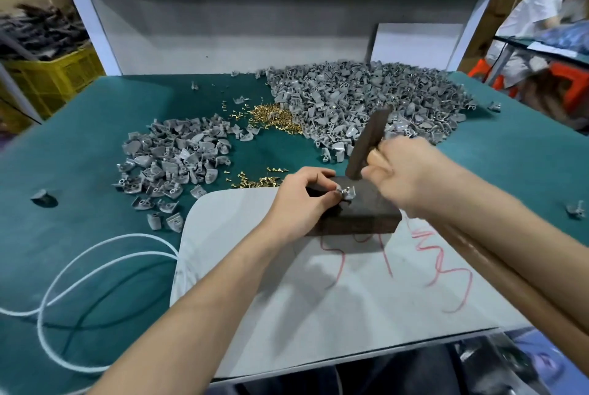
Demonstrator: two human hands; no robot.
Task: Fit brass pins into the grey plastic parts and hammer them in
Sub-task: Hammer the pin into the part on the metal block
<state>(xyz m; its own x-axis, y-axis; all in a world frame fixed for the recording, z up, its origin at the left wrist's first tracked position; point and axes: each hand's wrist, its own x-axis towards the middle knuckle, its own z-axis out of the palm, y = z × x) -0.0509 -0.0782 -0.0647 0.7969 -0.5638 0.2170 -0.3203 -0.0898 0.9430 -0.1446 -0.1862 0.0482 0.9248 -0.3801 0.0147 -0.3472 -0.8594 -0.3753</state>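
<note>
My left hand [302, 200] pinches a small grey plastic part [346, 193] on top of a dark block [363, 213]. My right hand [411, 171] grips a hammer just under its dark head [366, 146], which hangs tilted a little above the part; the wooden handle [510, 280] runs back along my forearm. A large heap of grey parts [366, 98] lies at the back right, a smaller heap [172, 162] at the left. Loose brass pins lie in a pile [274, 117] between the heaps, and a few pins [255, 179] lie near my left hand.
The block stands on a white board [318, 299] with red scribbles, laid on the green bench mat [79, 139]. A white cable [95, 270] loops at the front left. Stray grey parts [43, 198] lie apart at both sides. A shelf frame [95, 25] backs the bench.
</note>
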